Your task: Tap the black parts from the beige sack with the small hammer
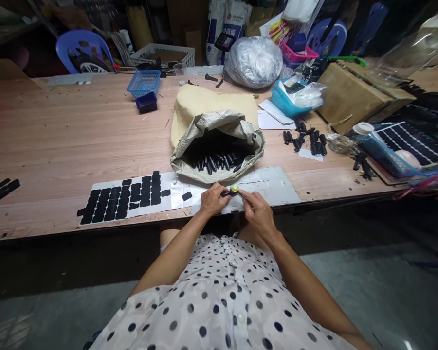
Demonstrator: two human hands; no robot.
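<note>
At the table's front edge, my left hand is closed on a small black part. A yellow-green round piece sits at the part's right end, between my hands. My right hand is pinched close beside it; what lies in those fingers is too small to make out. Just beyond my hands, an open woven sack lies with its mouth toward me, showing many glossy black parts. Black rounded stickers cover a white sheet to the left, and one loose black sticker lies nearer my left hand.
A grey-white board lies under my hands. Black parts are scattered to the right, before a cardboard box. A blue basket, a small dark-blue bin and a stuffed plastic bag stand at the back.
</note>
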